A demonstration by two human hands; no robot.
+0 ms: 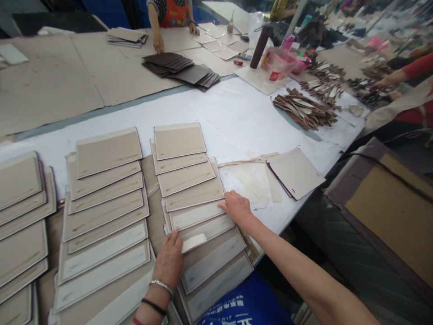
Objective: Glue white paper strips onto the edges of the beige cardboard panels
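Overlapping beige rectangular panels with dark edges lie in columns on the table; my hands are over the middle column [189, 179]. My right hand [237, 207] is closed at the column's right side, its thumb and fingertips on the right end of a white strip [198, 216] that lies across one panel. At the column's left side my left hand [168, 258] is closed round a short white piece [194, 243], probably folded or stacked strips; its far end is hidden under the fingers. Panels above carry brownish smeared lines; those below carry white strips.
Left stand more panel columns [106, 194]. A small panel stack [297, 174] lies to the right, near the table edge. Beyond are dark panels [182, 67], brown strips [304, 108], a dark cylinder [261, 47] and a pink basket [279, 63]. A co-worker's hand [158, 44] reaches toward the dark panels.
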